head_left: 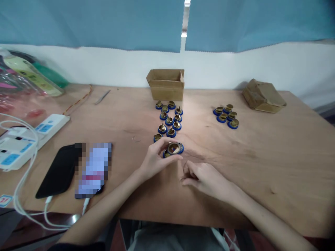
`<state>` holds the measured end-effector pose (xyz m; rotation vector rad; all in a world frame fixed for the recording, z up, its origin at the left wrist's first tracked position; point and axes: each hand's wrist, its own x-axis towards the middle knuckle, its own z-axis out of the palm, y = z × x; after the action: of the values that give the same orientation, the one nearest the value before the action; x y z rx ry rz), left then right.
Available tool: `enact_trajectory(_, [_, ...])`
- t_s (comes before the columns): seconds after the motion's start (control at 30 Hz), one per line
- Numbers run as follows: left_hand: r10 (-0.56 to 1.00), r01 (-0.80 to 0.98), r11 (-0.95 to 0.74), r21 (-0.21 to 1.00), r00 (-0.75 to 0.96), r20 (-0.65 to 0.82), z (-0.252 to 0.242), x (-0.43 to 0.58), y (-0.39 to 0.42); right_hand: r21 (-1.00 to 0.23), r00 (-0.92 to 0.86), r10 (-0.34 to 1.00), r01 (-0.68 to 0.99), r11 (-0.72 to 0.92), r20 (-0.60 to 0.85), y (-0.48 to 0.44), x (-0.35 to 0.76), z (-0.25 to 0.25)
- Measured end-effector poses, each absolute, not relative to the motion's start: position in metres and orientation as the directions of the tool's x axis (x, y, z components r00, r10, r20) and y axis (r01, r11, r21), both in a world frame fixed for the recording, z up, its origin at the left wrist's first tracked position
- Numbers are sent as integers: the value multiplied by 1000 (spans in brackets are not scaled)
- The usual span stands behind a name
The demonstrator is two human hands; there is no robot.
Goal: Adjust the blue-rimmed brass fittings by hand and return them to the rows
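My left hand pinches a small round brass part with a blue ring between thumb and fingers, just above the wooden table. Another blue-ringed part sits partly hidden under it. My right hand rests on the table just right of it, fingers curled inward; whether it holds anything I cannot make out. Several more brass-and-blue parts lie in a loose cluster beyond my left hand. A second, smaller group of them lies farther right.
An open cardboard box stands at the back centre, a crumpled brown box at back right. Two phones on cables lie at left, beside white power strips, tweezers and plastic bags.
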<state>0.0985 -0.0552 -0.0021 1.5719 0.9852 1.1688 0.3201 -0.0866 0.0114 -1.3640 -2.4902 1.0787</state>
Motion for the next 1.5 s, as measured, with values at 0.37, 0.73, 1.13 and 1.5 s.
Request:
enact_trajectory(0.37, [889,128,-431,894,233,395,-3,93,-59,-464,-673,731,685,562,-108,-96,317,-2])
enact_trajectory(0.73, [867,162,-489,857,199,457,-7,90,-65,-965,-575,778,104,-240,-255,-79,329,14])
enact_trajectory(1.13, [878,196,-460,866,244,411,-5,98,-72,-915,-518,798,-71,-397,-307,-71,330,14])
enact_trajectory(1.5, [875,158,-460,874,247,416,-4,100,-77,-799,-530,734,-162,-579,-424,-69,332,11])
